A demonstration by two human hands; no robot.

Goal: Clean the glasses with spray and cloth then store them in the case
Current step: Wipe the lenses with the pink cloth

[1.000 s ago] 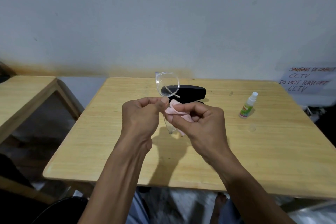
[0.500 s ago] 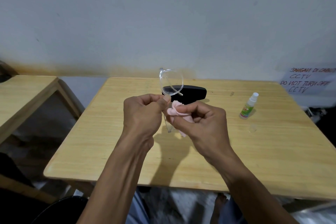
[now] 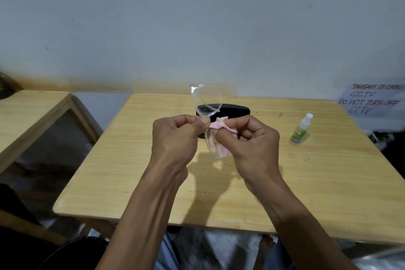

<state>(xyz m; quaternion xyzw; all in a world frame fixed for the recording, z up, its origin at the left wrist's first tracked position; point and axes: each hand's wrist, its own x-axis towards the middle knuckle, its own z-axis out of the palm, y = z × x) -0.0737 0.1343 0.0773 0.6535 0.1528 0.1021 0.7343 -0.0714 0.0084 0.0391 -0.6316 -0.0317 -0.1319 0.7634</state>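
Observation:
Clear-framed glasses (image 3: 206, 99) stand upright above the wooden table (image 3: 131, 171), one lens up, the other down between my hands. My left hand (image 3: 175, 140) pinches the frame near its middle. My right hand (image 3: 252, 142) pinches a pink cloth (image 3: 219, 126) around the lower lens. Behind the hands lies a black glasses case (image 3: 234, 109), partly hidden. A small spray bottle (image 3: 301, 129) with a green label stands at the right, with its clear cap (image 3: 306, 156) lying on the table in front of it.
A second wooden table (image 3: 32, 112) stands to the left across a gap. A handwritten paper sign (image 3: 372, 101) hangs on the wall at the right. The grey wall runs right behind the table's far edge.
Both hands and the glasses have risen slightly, and the upper lens has tilted a little to the right. The right hand's fingers have shifted on the cloth.

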